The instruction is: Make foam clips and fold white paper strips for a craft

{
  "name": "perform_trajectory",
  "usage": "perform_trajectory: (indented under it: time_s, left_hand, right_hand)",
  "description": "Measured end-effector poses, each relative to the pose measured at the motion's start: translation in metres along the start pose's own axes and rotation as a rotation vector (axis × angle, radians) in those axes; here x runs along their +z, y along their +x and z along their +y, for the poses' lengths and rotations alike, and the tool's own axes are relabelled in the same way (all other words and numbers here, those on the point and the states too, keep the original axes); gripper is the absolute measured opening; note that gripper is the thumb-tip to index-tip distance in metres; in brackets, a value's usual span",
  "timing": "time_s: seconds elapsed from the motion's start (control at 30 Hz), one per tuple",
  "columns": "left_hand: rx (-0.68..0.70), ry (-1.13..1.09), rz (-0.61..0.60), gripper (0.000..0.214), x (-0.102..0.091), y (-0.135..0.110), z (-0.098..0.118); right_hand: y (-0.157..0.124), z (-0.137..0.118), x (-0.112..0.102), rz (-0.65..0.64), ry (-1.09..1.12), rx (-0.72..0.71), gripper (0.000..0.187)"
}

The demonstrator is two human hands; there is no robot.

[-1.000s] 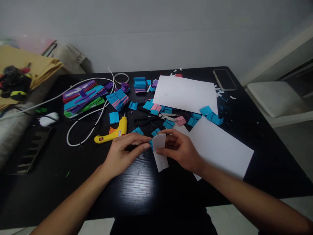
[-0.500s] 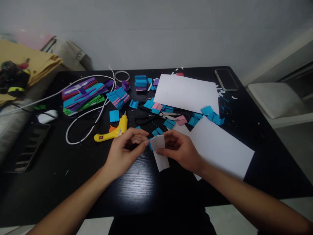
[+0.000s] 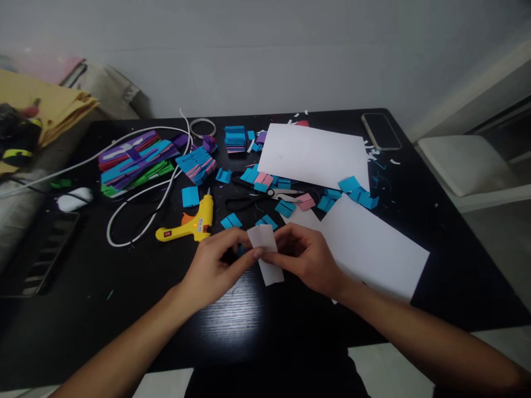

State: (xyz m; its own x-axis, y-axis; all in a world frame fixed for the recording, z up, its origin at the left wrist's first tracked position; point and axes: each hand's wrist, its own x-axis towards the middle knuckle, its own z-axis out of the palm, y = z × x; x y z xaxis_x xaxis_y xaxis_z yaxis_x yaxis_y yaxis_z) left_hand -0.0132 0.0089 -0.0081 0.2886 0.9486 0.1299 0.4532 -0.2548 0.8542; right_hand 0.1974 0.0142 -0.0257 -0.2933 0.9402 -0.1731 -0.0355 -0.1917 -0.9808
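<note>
A narrow strip of white paper [image 3: 271, 272] with creases across it is pinched between my two hands above the table. My left hand [image 3: 218, 265] grips its left edge, thumb in front and fingers behind. From the other side my right hand [image 3: 307, 255] holds the right edge the same way, the two thumbs almost meeting. Folded blue paper pieces [image 3: 266, 221] lie just beyond the strip. Left of my left hand rests a yellow glue gun [image 3: 186, 226]. Black-handled scissors [image 3: 271, 194] lie among blue and pink folded pieces behind my hands.
White sheets [image 3: 373, 249] lie right, another [image 3: 315, 157] behind. A phone [image 3: 380, 131] is at the far right corner. Bundled coloured strips [image 3: 136, 160] and a looping white cable [image 3: 112, 213] occupy the left, with a white mouse-like object [image 3: 74, 199] and a clear case [image 3: 45, 254].
My left hand has come right and taken hold of the white strip's left edge. A blue piece near my left fingers now lies uncovered on the table. The view has shifted slightly.
</note>
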Motion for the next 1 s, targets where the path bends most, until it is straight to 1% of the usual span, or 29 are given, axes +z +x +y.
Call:
perform_trajectory:
  time_s: [0.1,0.2,0.27,0.33,0.43,0.53,0.6,0.7,0.83,0.93,1.0]
  left_hand:
    - [-0.116,-0.173,-0.011,0.021,0.006,0.0002,0.0014]
    - [-0.196,-0.338,-0.031,0.019,0.0075,0.0009,0.0034]
    - [-0.223,-0.384,-0.037,0.015,0.0066,0.0009,0.0048]
    - [-0.219,-0.374,-0.013,0.009,0.0053,0.0008,0.0058]
    - [-0.176,-0.312,0.039,0.014,0.0036,0.0009,0.0059]
    - [-0.159,-0.265,0.032,0.007,0.0028,0.0011,0.0048]
    - [-0.159,-0.245,0.03,0.008,0.0019,0.0012,0.004]
    - [-0.145,-0.214,0.031,0.008,-0.0004,0.0014,0.0033]
    - [-0.106,-0.136,0.041,0.008,-0.0025,0.001,0.0025]
    - [-0.081,-0.09,0.109,0.008,-0.001,-0.0012,0.0016]
    - [-0.079,-0.076,0.16,0.008,0.0011,-0.0031,0.0011]
  right_hand:
    - [-0.0018,-0.0003,0.001,0.005,-0.008,-0.016,0.03]
    - [-0.0017,-0.0025,-0.0002,0.014,0.007,-0.065,0.021]
    - [-0.0016,-0.0038,-0.0013,0.012,-0.006,-0.078,0.015]
    - [-0.0021,-0.004,-0.002,0.002,-0.028,-0.081,0.013]
    - [-0.0042,-0.0026,-0.002,-0.019,-0.092,-0.12,0.012]
    - [-0.0061,-0.0007,-0.0016,-0.037,-0.177,-0.158,0.01]
    - [-0.0059,-0.0003,-0.0018,-0.038,-0.18,-0.145,0.01]
    - [-0.0038,-0.0021,-0.0033,0.029,-0.126,-0.111,0.019]
    - [-0.0001,-0.0077,-0.0064,0.124,-0.055,-0.06,0.04]
    - [0.002,-0.0083,-0.0067,0.159,0.092,0.018,0.056]
    - [0.003,-0.0054,-0.0055,0.158,0.186,0.084,0.065]
